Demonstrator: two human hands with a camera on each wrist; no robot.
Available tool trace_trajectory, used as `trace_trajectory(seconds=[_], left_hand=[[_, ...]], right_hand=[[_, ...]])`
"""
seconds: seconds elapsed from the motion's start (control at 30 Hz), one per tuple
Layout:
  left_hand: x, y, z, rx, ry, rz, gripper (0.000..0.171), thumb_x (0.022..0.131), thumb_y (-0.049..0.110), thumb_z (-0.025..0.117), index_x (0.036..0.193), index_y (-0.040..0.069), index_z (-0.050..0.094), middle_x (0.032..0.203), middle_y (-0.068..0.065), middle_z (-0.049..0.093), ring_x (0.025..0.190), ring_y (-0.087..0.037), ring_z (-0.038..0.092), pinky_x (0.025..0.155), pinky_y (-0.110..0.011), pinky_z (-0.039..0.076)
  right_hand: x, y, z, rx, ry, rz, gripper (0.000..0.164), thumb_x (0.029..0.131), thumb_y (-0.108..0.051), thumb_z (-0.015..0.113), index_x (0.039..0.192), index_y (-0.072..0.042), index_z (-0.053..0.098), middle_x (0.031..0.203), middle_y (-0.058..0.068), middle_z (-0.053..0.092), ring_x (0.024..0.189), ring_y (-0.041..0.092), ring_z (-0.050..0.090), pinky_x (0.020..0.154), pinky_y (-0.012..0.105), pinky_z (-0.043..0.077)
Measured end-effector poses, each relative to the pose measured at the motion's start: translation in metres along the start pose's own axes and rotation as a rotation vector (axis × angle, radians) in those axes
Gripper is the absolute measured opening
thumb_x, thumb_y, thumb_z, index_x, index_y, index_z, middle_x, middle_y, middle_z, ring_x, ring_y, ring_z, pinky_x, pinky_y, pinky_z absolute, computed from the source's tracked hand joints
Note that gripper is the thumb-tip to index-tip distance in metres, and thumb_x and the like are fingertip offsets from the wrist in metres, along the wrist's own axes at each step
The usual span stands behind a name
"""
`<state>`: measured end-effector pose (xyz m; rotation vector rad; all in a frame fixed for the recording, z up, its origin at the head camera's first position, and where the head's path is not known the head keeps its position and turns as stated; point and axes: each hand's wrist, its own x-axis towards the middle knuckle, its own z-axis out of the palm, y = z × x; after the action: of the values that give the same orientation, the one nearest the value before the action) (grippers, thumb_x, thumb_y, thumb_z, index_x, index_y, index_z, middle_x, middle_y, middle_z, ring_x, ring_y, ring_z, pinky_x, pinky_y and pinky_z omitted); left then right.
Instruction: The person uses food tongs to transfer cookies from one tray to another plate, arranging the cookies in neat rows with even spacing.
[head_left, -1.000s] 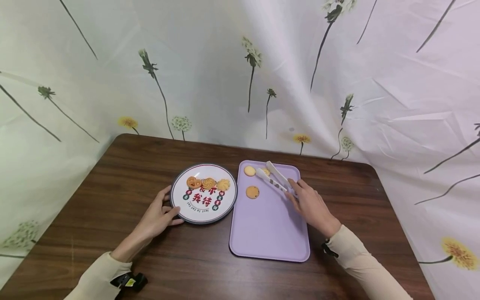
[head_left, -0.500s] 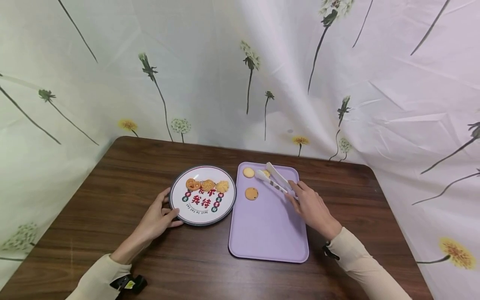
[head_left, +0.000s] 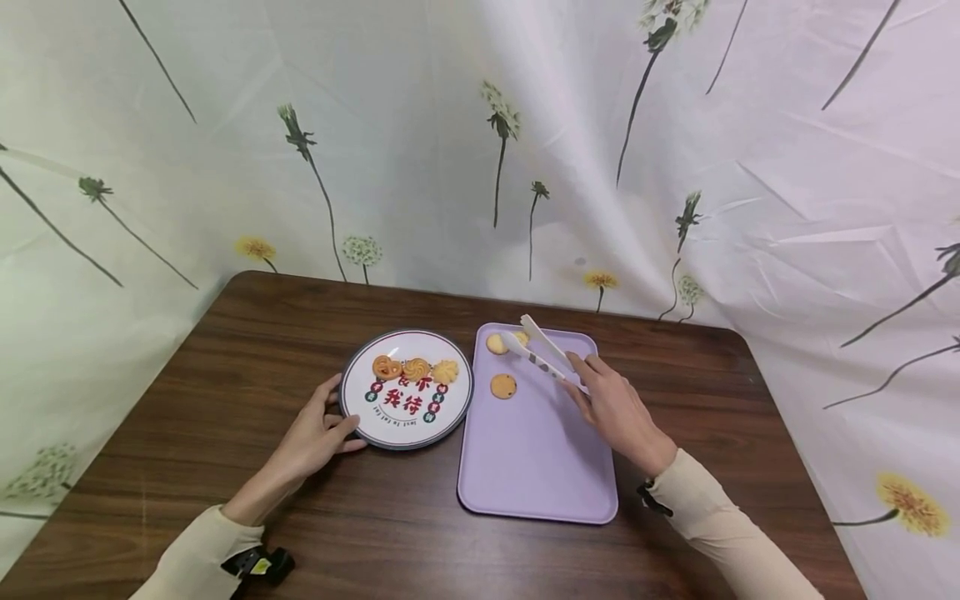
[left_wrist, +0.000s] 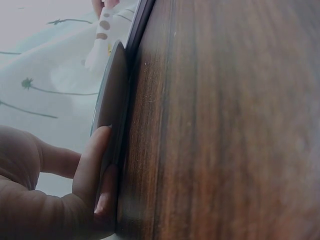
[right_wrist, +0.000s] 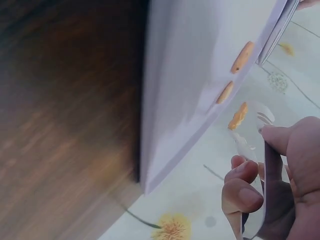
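My left hand (head_left: 318,425) grips the left rim of a round white plate (head_left: 390,429) with a dark blue edge and red characters. Lying in a row on it are a pretzel-shaped cookie (head_left: 387,367), a swirl cookie (head_left: 416,370) and a flower-shaped cookie (head_left: 446,372). My right hand (head_left: 618,408) holds white spotted tongs (head_left: 542,363), thumb and fingers on opposite arms. Between the tong tips is a ridged yellow cookie (right_wrist: 238,116), raised off the tray in the right wrist view. A plain round cookie (head_left: 496,344) and a dotted round cookie (head_left: 503,386) lie on the lilac tray (head_left: 536,467).
The tray stands right beside the plate on a dark wooden table (head_left: 360,533). A white curtain (head_left: 420,167) printed with dandelions hangs behind the table's back edge and down both sides.
My right hand has moved the tongs a little left and away from me, lifting the ridged cookie off the tray. My left hand has stayed on the plate.
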<state>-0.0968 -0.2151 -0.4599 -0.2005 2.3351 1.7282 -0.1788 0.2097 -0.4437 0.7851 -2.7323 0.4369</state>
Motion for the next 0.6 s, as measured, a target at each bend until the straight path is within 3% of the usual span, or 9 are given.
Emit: trace_trajectory(seconds=[0.6], left_hand=[[0.002, 0.001, -0.003, -0.085, -0.027, -0.037, 0.071, 0.108, -0.003, 0.032, 0.166, 0.002, -0.009, 0.159, -0.038, 0.014, 0.124, -0.040, 0.049, 0.089, -0.030, 0.070]], right_hand=[[0.022, -0.055, 0.010, 0.032, -0.023, -0.145, 0.048, 0.101, -0.026, 0.070, 0.143, -0.004, 0.061, 0.094, 0.004, 0.062, 0.066, 0.011, 0.049, 0.051, 0.023, 0.047]])
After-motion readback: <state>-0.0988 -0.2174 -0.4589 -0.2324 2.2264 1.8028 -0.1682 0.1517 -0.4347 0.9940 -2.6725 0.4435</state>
